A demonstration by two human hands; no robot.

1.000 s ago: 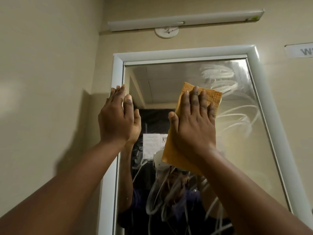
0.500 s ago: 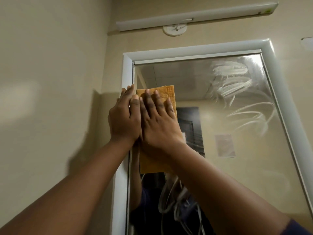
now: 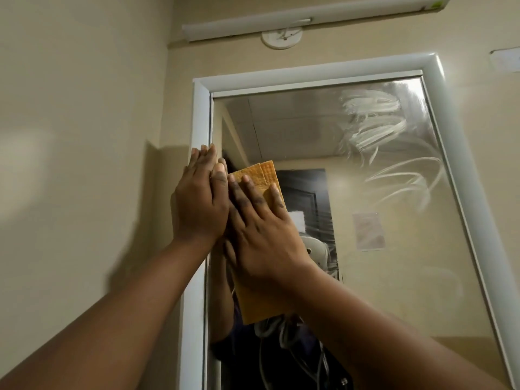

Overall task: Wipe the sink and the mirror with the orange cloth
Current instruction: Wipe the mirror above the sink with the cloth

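Two hands: both raised against the mirror [image 3: 323,192] at its left edge, side by side and touching.
Right hand [image 3: 261,235]: flat, fingers spread, palm pressing the orange cloth [image 3: 261,302] onto the glass; nothing is pinched.
Left hand [image 3: 201,198]: flat with fingers together, laid over the white frame [image 3: 201,116] and the glass edge, holding nothing; it looks like a brace.
Orange cloth: folded into a tall rectangle, trapped between the right palm and the glass, its top showing above the fingertips and its lower end below the wrist.
Mirror: white streaks [image 3: 374,122] cover the upper right and curve down the right side; more streaks show low, under the cloth.
Sink: out of view, so its state cannot be told.
Risk, cloth slip: only palm pressure holds the cloth, so easing off in mid-stroke would probably let it slide down or drop.
Risk, missed patches: the far right streaks lie well apart from the cloth; short strokes near the left frame would leave them.
Risk, smearing: a loaded or damp cloth may just spread the residue into new arcs.
Risk, prints: the bare left fingertips rest partly on glass and could mark it.
Risk, reach: the top corners are high, and stretching up could thin the pressure there.
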